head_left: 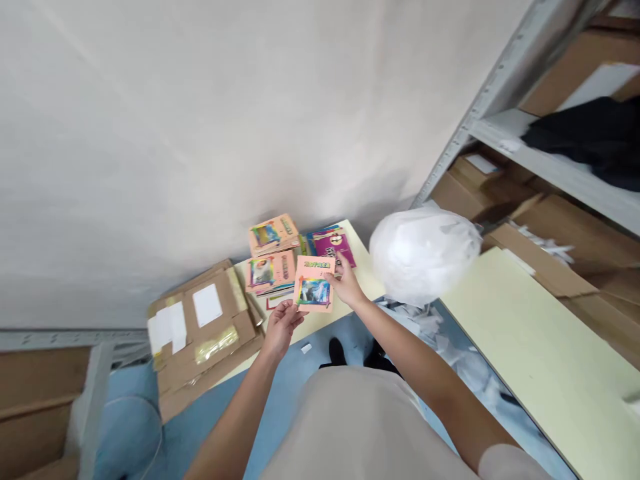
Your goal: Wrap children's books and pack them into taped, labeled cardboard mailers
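A pink booklet (314,285) with a colourful picture on its cover is held above the edge of a pale yellow table (361,263). My left hand (280,325) grips its lower left corner and my right hand (346,283) grips its right edge. Just behind it lie two stacks of similar pink booklets (273,233), and a magenta booklet (334,245) lies to their right.
Flattened cardboard boxes (200,330) with white labels lie at the left of the booklets. A stuffed white plastic bag (423,252) sits at the right. A metal shelf (550,167) holds cardboard boxes. Paper scraps litter the blue floor (450,347). A second pale table (540,360) runs along the right.
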Action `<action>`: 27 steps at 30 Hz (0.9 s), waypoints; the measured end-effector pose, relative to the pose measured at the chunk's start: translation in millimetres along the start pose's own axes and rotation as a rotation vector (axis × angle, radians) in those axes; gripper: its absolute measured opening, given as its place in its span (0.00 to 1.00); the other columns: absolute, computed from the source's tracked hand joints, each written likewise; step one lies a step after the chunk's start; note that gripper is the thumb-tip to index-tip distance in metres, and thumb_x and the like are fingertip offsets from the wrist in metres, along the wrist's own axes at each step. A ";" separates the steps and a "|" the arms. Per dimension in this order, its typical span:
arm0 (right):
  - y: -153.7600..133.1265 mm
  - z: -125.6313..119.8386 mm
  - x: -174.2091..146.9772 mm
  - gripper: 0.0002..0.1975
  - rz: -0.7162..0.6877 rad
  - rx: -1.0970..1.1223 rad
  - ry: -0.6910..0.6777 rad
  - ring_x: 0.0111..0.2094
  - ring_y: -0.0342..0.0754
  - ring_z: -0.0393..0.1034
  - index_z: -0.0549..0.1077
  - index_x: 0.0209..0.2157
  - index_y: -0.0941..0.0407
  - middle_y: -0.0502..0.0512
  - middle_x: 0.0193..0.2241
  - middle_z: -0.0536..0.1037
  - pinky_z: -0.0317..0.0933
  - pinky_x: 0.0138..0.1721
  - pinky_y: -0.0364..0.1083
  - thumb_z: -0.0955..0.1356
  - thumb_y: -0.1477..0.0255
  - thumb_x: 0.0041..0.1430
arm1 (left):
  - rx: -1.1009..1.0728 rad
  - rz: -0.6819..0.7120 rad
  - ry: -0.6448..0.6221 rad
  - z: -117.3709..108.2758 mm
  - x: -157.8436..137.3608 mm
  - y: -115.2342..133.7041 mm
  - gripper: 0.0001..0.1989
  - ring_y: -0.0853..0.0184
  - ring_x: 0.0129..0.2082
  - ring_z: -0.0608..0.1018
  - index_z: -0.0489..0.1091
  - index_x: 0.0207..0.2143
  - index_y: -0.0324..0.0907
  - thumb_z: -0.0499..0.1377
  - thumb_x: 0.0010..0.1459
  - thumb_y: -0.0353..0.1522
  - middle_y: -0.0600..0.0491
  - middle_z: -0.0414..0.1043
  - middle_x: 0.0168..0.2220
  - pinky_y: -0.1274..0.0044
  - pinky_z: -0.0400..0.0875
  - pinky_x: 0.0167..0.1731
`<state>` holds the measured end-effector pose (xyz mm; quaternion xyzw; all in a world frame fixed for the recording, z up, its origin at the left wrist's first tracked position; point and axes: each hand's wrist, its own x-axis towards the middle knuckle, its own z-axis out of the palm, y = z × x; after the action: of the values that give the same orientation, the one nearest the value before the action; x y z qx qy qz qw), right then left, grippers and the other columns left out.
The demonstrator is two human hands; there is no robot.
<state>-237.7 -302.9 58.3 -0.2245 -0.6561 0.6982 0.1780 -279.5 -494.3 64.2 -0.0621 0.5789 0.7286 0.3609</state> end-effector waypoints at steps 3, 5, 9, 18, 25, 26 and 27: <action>-13.2 -40.7 -15.0 0.13 -0.043 0.062 0.024 0.35 0.48 0.71 0.70 0.40 0.55 0.53 0.35 0.77 0.65 0.41 0.48 0.66 0.64 0.55 | 0.181 -0.003 -0.136 28.2 -3.5 -3.8 0.17 0.69 0.30 0.78 0.66 0.29 0.41 0.68 0.41 0.40 0.56 0.72 0.27 0.80 0.68 0.31; -20.9 -75.0 -31.9 0.11 -0.027 0.081 0.102 0.32 0.46 0.70 0.70 0.34 0.55 0.51 0.30 0.76 0.65 0.36 0.46 0.66 0.61 0.55 | 0.302 0.020 -0.234 54.5 -6.0 -7.9 0.16 0.71 0.29 0.75 0.67 0.27 0.41 0.68 0.42 0.40 0.57 0.70 0.26 0.80 0.68 0.32; -34.0 -153.8 -83.5 0.14 0.038 0.162 0.316 0.27 0.44 0.67 0.69 0.31 0.54 0.48 0.25 0.73 0.63 0.28 0.43 0.67 0.57 0.52 | 0.402 0.035 -0.437 127.5 -12.7 -27.0 0.15 0.71 0.28 0.73 0.70 0.31 0.41 0.66 0.45 0.41 0.56 0.70 0.27 0.78 0.69 0.33; -44.0 -333.4 -210.2 0.20 0.130 0.395 0.885 0.24 0.42 0.65 0.68 0.33 0.53 0.47 0.26 0.73 0.63 0.21 0.42 0.70 0.53 0.45 | 0.614 -0.146 -0.815 324.0 -54.3 -126.5 0.18 0.66 0.31 0.77 0.71 0.33 0.40 0.65 0.45 0.44 0.52 0.75 0.30 0.75 0.68 0.37; -47.2 -442.1 -274.6 0.23 0.110 0.357 1.108 0.30 0.45 0.67 0.72 0.38 0.53 0.52 0.32 0.75 0.64 0.24 0.42 0.69 0.52 0.46 | 0.693 -0.221 -0.969 424.2 -80.0 -201.6 0.16 0.68 0.29 0.77 0.69 0.29 0.41 0.65 0.45 0.43 0.55 0.72 0.26 0.77 0.68 0.34; -48.3 -455.8 -282.0 0.24 0.109 0.344 1.138 0.31 0.45 0.68 0.72 0.40 0.53 0.52 0.33 0.75 0.64 0.25 0.42 0.70 0.53 0.45 | 0.713 -0.230 -0.986 434.3 -82.7 -209.0 0.16 0.68 0.30 0.77 0.69 0.29 0.41 0.65 0.45 0.44 0.55 0.72 0.26 0.77 0.68 0.33; -49.0 -468.4 -288.6 0.25 0.112 0.335 1.160 0.31 0.45 0.68 0.73 0.41 0.54 0.53 0.33 0.76 0.65 0.26 0.43 0.71 0.54 0.44 | 0.731 -0.238 -0.999 443.6 -85.0 -215.5 0.16 0.67 0.30 0.77 0.69 0.29 0.41 0.64 0.45 0.44 0.54 0.72 0.27 0.77 0.68 0.34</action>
<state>257.5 -64.3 112.2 -0.5718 -0.3201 0.5640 0.5025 56.6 -123.9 78.1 0.3490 0.5415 0.3795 0.6641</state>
